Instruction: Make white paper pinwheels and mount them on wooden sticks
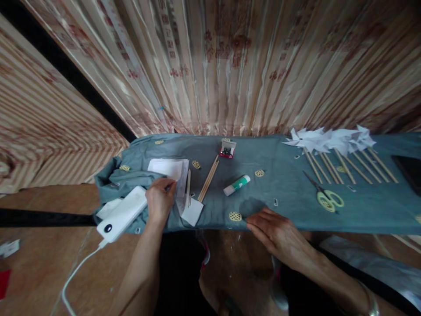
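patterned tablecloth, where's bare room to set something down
Widest: between the red box and glue stick on the left and the paper pinwheels and scissors on the right, beyond the right hand. Another lies between the scissors and dark slab. Left end is crowded: power bank, paper sheets, wooden sticks, left hand.

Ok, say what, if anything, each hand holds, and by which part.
The left hand is at the edge of the white papers; whether it grips one cannot be told. The right hand shows nothing held.
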Tool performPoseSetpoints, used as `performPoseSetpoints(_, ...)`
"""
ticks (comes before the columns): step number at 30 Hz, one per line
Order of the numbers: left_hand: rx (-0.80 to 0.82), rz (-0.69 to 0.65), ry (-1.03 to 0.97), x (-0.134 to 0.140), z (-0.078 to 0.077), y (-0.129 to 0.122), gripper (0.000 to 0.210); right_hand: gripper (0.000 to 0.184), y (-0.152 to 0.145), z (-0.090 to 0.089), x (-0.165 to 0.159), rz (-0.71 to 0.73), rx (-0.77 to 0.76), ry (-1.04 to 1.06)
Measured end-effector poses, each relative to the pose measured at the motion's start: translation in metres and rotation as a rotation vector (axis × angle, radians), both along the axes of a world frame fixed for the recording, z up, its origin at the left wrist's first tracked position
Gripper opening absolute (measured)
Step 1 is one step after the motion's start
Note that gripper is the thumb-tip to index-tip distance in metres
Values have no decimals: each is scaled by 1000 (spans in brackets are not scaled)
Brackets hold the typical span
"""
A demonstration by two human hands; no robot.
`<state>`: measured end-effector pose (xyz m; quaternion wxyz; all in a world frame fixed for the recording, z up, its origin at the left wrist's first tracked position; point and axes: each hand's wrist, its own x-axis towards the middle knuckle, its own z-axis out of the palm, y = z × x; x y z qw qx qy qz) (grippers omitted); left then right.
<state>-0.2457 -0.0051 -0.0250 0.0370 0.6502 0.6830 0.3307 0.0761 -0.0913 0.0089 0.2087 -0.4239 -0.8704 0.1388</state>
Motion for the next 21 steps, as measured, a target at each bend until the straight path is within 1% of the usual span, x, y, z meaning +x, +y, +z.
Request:
performPoseSetpoints(5,-18,42,-102,-2,0,0,21,26,-1,-1,1,-3,-5,-3)
performPoseSetpoints(9,-18,85,-180,-1,5,-1,18,25,-1,0,2,-7,-10,-4)
performPoseSetpoints(13,17,69,-249,1,13,-5,18,26,-2,0,2,-9,-10,0)
performPoseSetpoints(17,92,66,-288,5,23,-13,19,27,-3,-1,3,-12,-14,12)
performPoseSetpoints(19,137,77,-277,14,30,-20,19,27,-2,-1,4,-24,-11,18)
performPoseSetpoints(21,201,19,-265,28,39,-28,18,26,-1,0,6,-44,-1,18)
